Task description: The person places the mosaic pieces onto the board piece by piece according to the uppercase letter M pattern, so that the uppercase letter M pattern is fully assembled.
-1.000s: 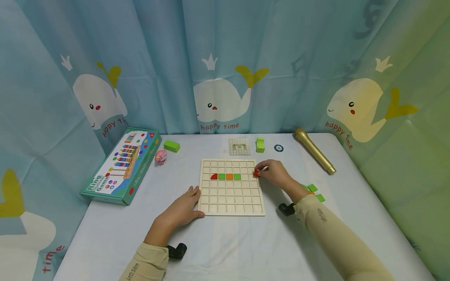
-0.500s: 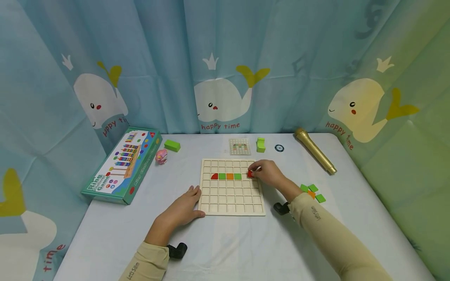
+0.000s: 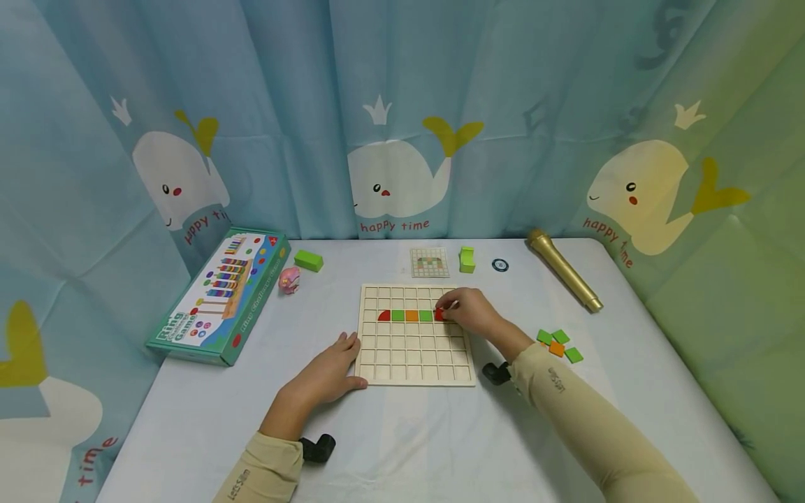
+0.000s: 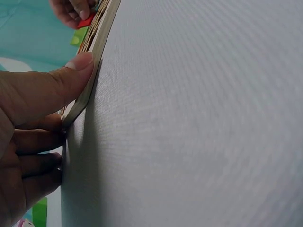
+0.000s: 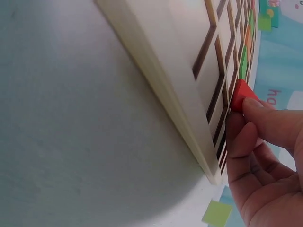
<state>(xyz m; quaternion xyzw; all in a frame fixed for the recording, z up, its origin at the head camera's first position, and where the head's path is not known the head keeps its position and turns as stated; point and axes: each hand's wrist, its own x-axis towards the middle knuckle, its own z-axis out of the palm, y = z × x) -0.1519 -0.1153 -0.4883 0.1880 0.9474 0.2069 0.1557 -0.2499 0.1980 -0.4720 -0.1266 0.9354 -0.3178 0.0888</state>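
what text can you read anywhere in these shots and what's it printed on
"happy time": under each whale on the curtain, partly cut off on the side ones.
"Ring ... Game": on the green game box; the middle word and the side lettering are too blurred to read.
Sleeve print on both sleeves: too small to read surely.
Round disc and pattern card: nothing legible.

Grid board (image 3: 415,349) between box (image 3: 216,297) and microphone (image 3: 562,269)
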